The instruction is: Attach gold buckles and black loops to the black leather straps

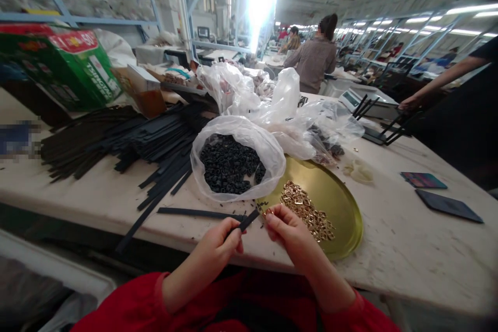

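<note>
My left hand (222, 240) is closed around a black strap (249, 220), whose far end points up and right toward my other hand. Between the thumb and fingers of my right hand (286, 225) is a small gold buckle (266, 213), right at the strap's tip; whether the strap passes through it I cannot tell. Another black strap (198, 212) lies flat just beyond my left hand. A gold-coloured tray (348, 207) beside my right hand bears a heap of gold buckles (307, 212). Behind my hands stands an open plastic bag (278, 153) full of small black pieces (229, 166).
Many black straps (155, 135) are piled at the left, near a green box (66, 67). Clear plastic bags (249, 88) stand at the back. To the right lie a phone (424, 180) and a dark flat object (449, 206). A person's hand (410, 102) holds a black frame (383, 132).
</note>
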